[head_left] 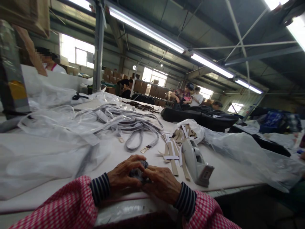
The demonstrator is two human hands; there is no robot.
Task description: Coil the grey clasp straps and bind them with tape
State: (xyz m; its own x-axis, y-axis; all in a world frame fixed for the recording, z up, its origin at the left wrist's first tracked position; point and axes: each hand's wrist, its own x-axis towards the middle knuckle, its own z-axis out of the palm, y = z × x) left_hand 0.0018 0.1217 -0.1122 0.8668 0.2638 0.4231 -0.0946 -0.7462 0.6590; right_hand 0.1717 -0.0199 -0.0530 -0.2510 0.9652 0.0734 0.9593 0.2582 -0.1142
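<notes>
My left hand [124, 173] and my right hand [162, 184] meet at the near edge of the white table [114, 156]. Both are closed around a small dark rolled-up strap [138, 171], pinched between the fingers of the two hands. Just beyond lies a grey strap [135, 143] with a gold clasp [144, 149]. A heap of grey straps in clear plastic sleeves [119, 119] spreads further back. To the right of my hands sit tan paper strips [175, 156] and a grey tape dispenser [196, 162].
Clear plastic sheets [47, 149] cover the left of the table, with more plastic [243, 152] at the right. Black bags [202, 117] lie at the far end, where several people [186, 95] work. One more person [49, 62] stands at the back left. Cardboard boxes [143, 84] are stacked behind.
</notes>
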